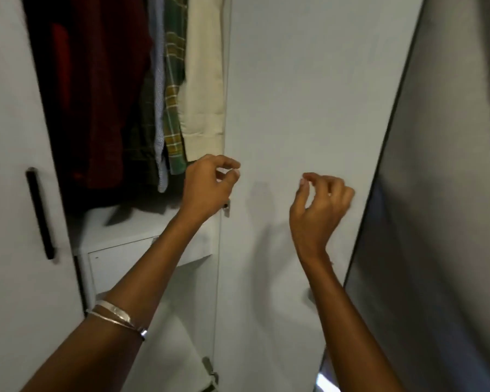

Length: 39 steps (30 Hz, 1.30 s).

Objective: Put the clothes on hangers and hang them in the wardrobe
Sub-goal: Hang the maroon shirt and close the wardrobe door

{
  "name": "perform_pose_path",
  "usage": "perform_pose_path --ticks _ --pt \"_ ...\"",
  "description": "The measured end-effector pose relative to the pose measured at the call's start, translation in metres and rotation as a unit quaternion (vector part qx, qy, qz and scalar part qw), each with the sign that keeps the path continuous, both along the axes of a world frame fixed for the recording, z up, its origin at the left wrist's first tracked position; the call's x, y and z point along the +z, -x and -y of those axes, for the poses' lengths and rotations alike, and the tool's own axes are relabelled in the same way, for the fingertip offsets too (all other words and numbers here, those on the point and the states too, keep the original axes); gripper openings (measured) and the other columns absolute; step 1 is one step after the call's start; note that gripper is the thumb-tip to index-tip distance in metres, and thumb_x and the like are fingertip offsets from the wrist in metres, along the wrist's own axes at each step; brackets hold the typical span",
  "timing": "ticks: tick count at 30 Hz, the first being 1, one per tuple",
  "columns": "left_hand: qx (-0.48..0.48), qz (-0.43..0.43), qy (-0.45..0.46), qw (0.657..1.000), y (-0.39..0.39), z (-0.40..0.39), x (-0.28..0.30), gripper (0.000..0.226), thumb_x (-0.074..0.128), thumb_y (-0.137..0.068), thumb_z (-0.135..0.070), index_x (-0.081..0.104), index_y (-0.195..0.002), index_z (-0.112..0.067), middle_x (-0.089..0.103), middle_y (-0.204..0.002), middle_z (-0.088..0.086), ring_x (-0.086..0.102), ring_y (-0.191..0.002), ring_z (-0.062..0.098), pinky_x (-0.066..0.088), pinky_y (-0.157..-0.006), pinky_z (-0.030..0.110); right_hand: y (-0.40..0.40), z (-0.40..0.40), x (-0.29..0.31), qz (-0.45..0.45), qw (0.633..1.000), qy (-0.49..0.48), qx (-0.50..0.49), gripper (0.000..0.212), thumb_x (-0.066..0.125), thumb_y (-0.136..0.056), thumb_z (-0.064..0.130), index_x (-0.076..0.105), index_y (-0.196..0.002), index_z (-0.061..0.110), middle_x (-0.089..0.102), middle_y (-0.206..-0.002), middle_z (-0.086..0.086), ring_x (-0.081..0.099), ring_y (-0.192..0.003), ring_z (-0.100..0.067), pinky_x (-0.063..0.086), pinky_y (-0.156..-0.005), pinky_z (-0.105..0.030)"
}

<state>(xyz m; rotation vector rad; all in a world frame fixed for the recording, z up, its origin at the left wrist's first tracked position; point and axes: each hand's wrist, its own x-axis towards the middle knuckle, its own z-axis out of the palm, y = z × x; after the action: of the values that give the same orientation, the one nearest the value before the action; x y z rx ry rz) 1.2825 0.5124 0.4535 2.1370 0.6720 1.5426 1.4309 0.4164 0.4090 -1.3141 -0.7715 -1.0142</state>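
Clothes [142, 89] hang in the open wardrobe [142, 230] above its white shelf, the cream garment [205, 80] against the right door [309, 94] edge, where the left hand [210, 188] and right hand [320, 205] hover loosely curled, holding nothing.

White door [294, 94] with black handle [39, 213]; grey wall [450, 193] right.

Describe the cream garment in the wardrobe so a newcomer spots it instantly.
Look into the open wardrobe, at the row of hanging clothes. The cream garment hangs at the row's right end, against the white door, just above the left hand. It is plain and pale; the shirt beside it is green plaid.
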Motion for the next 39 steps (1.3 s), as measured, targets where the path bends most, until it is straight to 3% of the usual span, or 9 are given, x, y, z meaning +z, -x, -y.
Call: perform_pose_path --ticks 4,9,13,16,20,24,30,34,39 --pt "-0.093 0.054 0.148 0.983 -0.057 0.034 0.002 0.012 0.066 -0.088 -0.021 0.073 -0.097 -0.024 0.069 -0.090 -0.009 0.065 -0.079 0.008 0.056 -0.075 0.028 -0.066 0.031 -0.005 -0.053 0.997 0.014 -0.057 0.034 0.063 -0.084 0.016 0.059 -0.117 0.009 0.051 -0.109 -0.019 0.044 -0.099 -0.033 0.039 -0.085 -0.043" --pt "-0.107 0.057 0.193 0.974 -0.096 0.064 -0.008 0.012 0.065 -0.089 -0.022 0.071 -0.097 -0.027 0.068 -0.093 -0.010 0.067 -0.082 0.006 0.057 -0.084 0.034 -0.091 0.042 -0.022 -0.151 0.976 0.047 0.148 0.058 0.067 -0.090 0.023 0.040 -0.137 0.003 0.051 -0.129 -0.018 0.052 -0.115 -0.027 0.039 -0.091 -0.019" --pt "-0.090 0.050 0.180 0.978 -0.095 0.076 -0.010 0.018 0.064 -0.090 -0.026 0.071 -0.105 -0.023 0.068 -0.097 -0.007 0.067 -0.085 0.008 0.057 -0.085 0.034 -0.091 0.039 -0.034 -0.205 0.959 0.064 0.185 0.057 0.067 -0.090 0.028 0.046 -0.135 0.000 0.058 -0.127 -0.016 0.058 -0.114 -0.029 0.050 -0.093 -0.035" --pt "-0.075 0.043 0.154 0.984 -0.086 0.083 -0.005 0.022 0.063 -0.090 -0.030 0.071 -0.109 -0.021 0.069 -0.100 -0.005 0.066 -0.090 0.012 0.057 -0.085 0.036 -0.083 0.046 -0.030 -0.155 0.966 0.012 0.207 0.036 0.065 -0.091 0.030 0.060 -0.111 0.001 0.066 -0.102 -0.002 0.062 -0.091 -0.010 0.053 -0.080 -0.026" --pt "-0.066 0.036 0.093 0.993 -0.072 0.093 0.007 0.030 0.062 -0.090 -0.038 0.068 -0.115 -0.024 0.068 -0.104 -0.007 0.064 -0.093 0.008 0.057 -0.084 0.034 -0.067 0.055 -0.022 0.030 0.986 -0.034 0.159 0.034 0.049 -0.096 0.021 0.055 -0.069 0.002 0.047 -0.061 -0.002 0.036 -0.063 -0.007 0.028 -0.060 -0.021" --pt "-0.068 0.064 -0.008 0.996 -0.053 0.103 0.019 0.037 0.059 -0.092 -0.038 0.058 -0.126 -0.024 0.060 -0.113 -0.009 0.057 -0.097 -0.004 0.049 -0.079 0.011 -0.040 0.045 -0.009 0.131 0.970 -0.020 0.206 0.028 0.049 -0.093 0.018 0.061 -0.069 0.008 0.053 -0.080 -0.013 0.041 -0.085 -0.023 0.032 -0.075 -0.035" --pt "0.088 0.178 -0.095 0.975 0.007 0.093 0.025 0.039 0.066 -0.088 -0.030 0.058 -0.122 -0.013 0.057 -0.108 -0.013 0.058 -0.091 -0.004 0.045 -0.072 0.004 0.045 0.004 -0.012 0.147 0.870 0.076 0.464 0.010 0.047 -0.095 0.023 0.055 -0.095 0.017 0.053 -0.105 -0.012 0.055 -0.097 -0.020 0.049 -0.079 -0.019" --pt "0.188 0.175 -0.172 0.951 0.063 0.067 0.026 0.043 0.064 -0.090 -0.020 0.052 -0.129 -0.007 0.058 -0.114 -0.007 0.055 -0.099 -0.005 0.045 -0.081 0.008 0.102 -0.039 -0.025 0.173 0.847 0.113 0.490 0.006 0.043 -0.098 0.012 0.048 -0.098 0.013 0.050 -0.090 -0.004 0.052 -0.074 -0.019 0.050 -0.061 -0.040" --pt "0.484 -0.010 -0.313 0.818 0.135 0.003 0.018 0.048 0.057 -0.092 -0.043 0.052 -0.136 -0.022 0.055 -0.134 0.004 0.049 -0.118 0.021 0.044 -0.092 0.036 0.162 -0.088 -0.028 0.166 0.854 0.183 0.458 0.012 0.045 -0.099 0.020 0.038 -0.106 0.026 0.056 -0.078 0.006 0.055 -0.056 -0.020 0.053 -0.052 -0.042"
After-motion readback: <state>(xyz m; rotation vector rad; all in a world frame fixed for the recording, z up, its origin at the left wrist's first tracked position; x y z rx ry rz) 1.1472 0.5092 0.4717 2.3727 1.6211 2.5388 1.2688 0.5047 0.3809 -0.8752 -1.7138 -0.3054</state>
